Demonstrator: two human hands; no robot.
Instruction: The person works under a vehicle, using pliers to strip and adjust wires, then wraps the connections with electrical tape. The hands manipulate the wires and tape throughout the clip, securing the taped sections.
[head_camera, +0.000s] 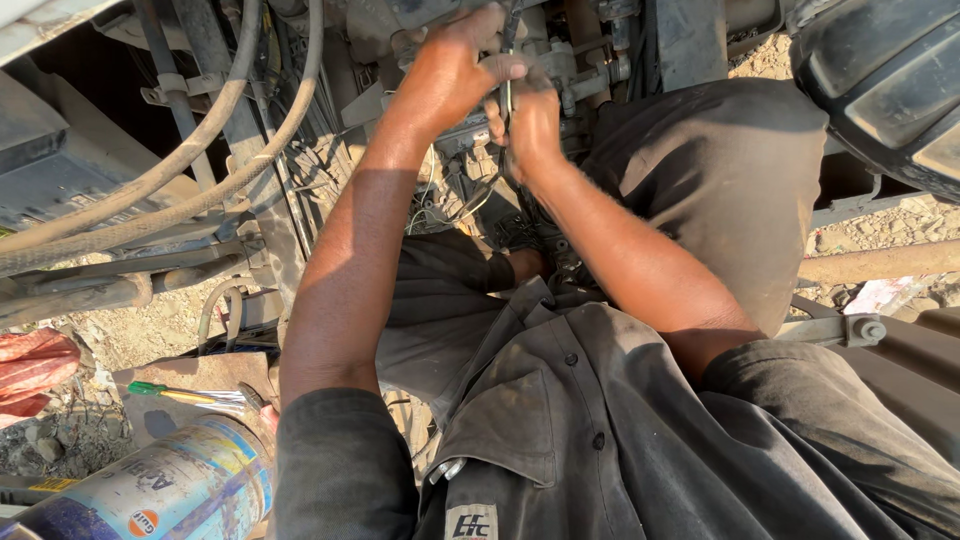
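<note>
Both hands are up at the top middle of the view, working against the grimy underside of a vehicle. The left hand is curled over a metal fitting among the pipes and brackets, fingers bent and closed around something there; just what it has hold of is hidden by its own knuckles. The right hand sits touching it, just below and to the right, its fingers pinched shut on a thin dark tool whose shaft runs nearly straight up and down between the two hands. The tool's upper end goes into the machinery above the left thumb, so its long axis points away from the person and up into the fitting, and the right hand is the one that has it, gripping near the lower part. Both forearms reach out from dark grey work sleeves, the left arm longer and straighter in the view, the right one bent in from the lower right. Two thick hoses sweep across the upper left, well apart from the hands. On the ground at the lower left lie a screwdriver with a green and yellow handle, resting on a flat rusty plate, and a worn blue and white can on its side just below it. A red rag lies at the far left edge on the stony dirt.
</note>
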